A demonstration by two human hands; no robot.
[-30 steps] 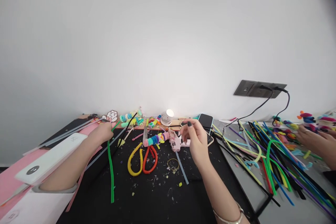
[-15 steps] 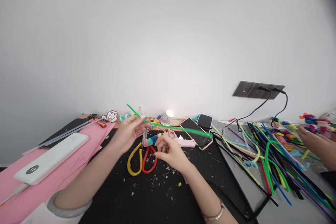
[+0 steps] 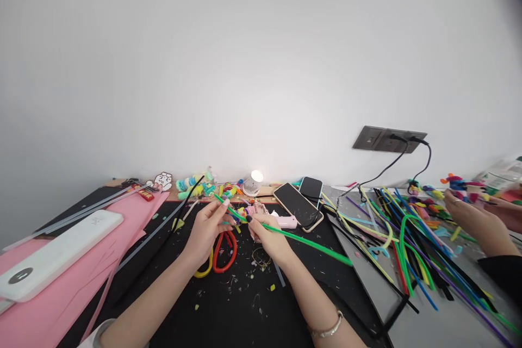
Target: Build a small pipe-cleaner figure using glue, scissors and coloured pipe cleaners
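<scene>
A long green pipe cleaner (image 3: 314,243) runs slantwise between my two hands, its far end reaching down to the right. My left hand (image 3: 207,223) pinches it near the upper left end, thumb against fingers. A short distance to the right, my right hand (image 3: 266,234) grips the same pipe cleaner between thumb and fingers. Below and between the hands, a red bent pipe cleaner loop (image 3: 234,256) and a partly hidden yellow one (image 3: 205,273) lie on the black mat (image 3: 228,315). Behind my right hand is a pink-handled tool (image 3: 287,222), partly covered.
Two phones (image 3: 297,204) lie behind on the right, near a lit white cup-shaped object (image 3: 253,184). Many loose pipe cleaners (image 3: 432,250) cover the grey surface at right, where another person's hand (image 3: 468,220) works. A white power bank (image 3: 65,250) rests on pink sheets (image 3: 101,283) at left.
My left hand has come lower, beside my right hand. My right hand now grips the green pipe cleaner, which slants down to the right. The view has shifted slightly.
</scene>
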